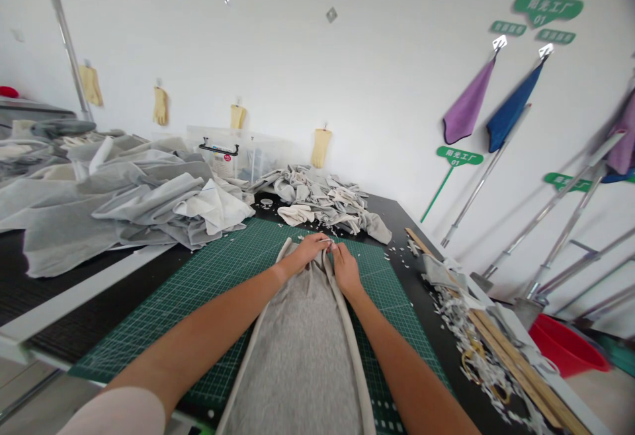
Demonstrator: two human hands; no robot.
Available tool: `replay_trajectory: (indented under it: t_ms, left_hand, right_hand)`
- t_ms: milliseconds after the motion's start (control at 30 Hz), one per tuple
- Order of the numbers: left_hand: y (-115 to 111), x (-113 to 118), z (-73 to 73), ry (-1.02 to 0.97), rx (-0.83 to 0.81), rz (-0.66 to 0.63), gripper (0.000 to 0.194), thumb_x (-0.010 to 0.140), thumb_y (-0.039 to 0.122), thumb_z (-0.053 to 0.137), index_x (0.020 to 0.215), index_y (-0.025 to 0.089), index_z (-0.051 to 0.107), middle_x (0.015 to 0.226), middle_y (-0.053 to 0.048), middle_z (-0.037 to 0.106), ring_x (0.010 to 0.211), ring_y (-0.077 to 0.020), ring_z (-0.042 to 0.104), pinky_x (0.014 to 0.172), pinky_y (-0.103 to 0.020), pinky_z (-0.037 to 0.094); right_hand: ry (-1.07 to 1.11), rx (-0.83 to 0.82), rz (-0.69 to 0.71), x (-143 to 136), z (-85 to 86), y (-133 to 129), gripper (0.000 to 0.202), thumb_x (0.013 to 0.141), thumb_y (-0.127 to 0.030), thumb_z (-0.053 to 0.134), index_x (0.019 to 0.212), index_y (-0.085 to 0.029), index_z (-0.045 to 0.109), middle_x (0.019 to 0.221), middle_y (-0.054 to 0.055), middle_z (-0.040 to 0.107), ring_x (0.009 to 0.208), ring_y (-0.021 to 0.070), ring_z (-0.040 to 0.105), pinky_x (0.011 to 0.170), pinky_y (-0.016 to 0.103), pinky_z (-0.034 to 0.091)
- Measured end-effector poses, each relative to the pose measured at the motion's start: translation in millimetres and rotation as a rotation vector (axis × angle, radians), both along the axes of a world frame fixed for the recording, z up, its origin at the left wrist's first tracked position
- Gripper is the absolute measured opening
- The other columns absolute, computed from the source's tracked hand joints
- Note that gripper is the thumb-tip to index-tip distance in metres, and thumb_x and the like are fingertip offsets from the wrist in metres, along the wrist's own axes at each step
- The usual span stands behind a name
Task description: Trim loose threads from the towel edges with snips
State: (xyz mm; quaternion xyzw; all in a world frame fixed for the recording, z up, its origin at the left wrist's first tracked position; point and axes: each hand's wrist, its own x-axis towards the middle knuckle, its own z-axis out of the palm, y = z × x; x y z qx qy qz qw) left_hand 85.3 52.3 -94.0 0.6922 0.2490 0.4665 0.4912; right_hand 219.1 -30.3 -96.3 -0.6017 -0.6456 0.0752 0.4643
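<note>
A long grey piece of fabric [302,342] with pale bound edges runs from the bottom of the view up to both hands, over a green cutting mat [223,270]. At its far end, my left hand [313,248] is closed on the gathered cloth. My right hand [346,268] pinches the fabric's edge close beside it, fingertips almost meeting the left hand's. A small pale bit shows between the fingertips; what it is I cannot make out.
A large heap of grey cloth [139,190] lies left, a smaller pile of scraps [322,194] behind the mat. A clear plastic box [268,151] stands by the wall. Wooden strips [516,362], gold-handled scissors [473,355] and trimmings lie right, with a red basin [565,346] beyond.
</note>
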Motion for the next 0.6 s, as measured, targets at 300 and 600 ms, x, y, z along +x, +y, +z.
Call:
replay_trajectory:
  t_ms: [300,600]
  left_hand:
    - [-1.4,-0.2,-1.5,0.031,-0.020,0.009,0.028,0.083,0.041,0.058,0.079,0.014,0.066,0.079,-0.002,0.065,0.079,-0.0163,0.058,0.082,-0.028,0.044]
    - [-8.6,2.1,9.2,0.021,0.024,0.050,0.028,0.085,0.039,0.056,0.079,0.014,0.066,0.081,-0.003,0.067,0.081,-0.0166,0.060,0.082,-0.027,0.045]
  right_hand:
    - [-0.042,0.003,-0.018,0.6,-1.4,2.0,0.044,0.103,-0.051,0.026,0.085,-0.022,0.054,0.076,0.003,0.061,0.071,0.0185,0.056,0.068,0.027,0.037]
    - [0.196,-0.041,0.022,0.7,6.3,1.3,0.052,0.098,-0.060,0.028,0.080,-0.021,0.057,0.066,0.001,0.056,0.065,0.0179,0.051,0.060,0.027,0.037]
